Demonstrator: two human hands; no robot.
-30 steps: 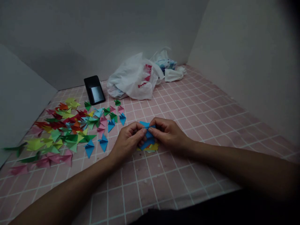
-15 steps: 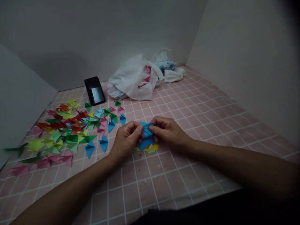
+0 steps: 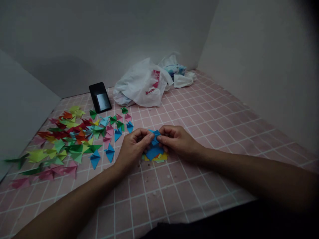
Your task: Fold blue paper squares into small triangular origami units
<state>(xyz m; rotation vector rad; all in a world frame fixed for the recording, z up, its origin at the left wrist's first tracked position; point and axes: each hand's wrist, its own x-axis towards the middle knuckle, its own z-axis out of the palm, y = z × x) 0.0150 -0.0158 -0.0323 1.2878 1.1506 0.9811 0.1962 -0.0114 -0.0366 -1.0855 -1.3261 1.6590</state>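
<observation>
A small blue origami paper [image 3: 155, 137], partly folded, is held between my two hands near the middle of the view. My left hand [image 3: 136, 144] pinches its left side between thumb and fingers. On its right side, the thumb and curled fingers of my right hand [image 3: 175, 141] grip the edge. Just beneath lies a stack of coloured paper sheets [image 3: 163, 157], with blue and yellow showing at the top. Folded blue paper cranes [image 3: 109, 152] stand to the left of my left hand. My fingers hide part of the folds.
Many folded paper cranes [image 3: 74, 147] in several colours spread over the left side of the pink gridded cloth [image 3: 211, 186]. Behind them a black phone [image 3: 100, 97] leans upright. A white plastic bag [image 3: 139, 83] and a blue-patterned packet [image 3: 175, 69] lie by the back wall.
The blue paper has shifted between my fingers, and a pointed flap now shows at its upper right. My right fingers have moved slightly along it. Both hands keep their grip.
</observation>
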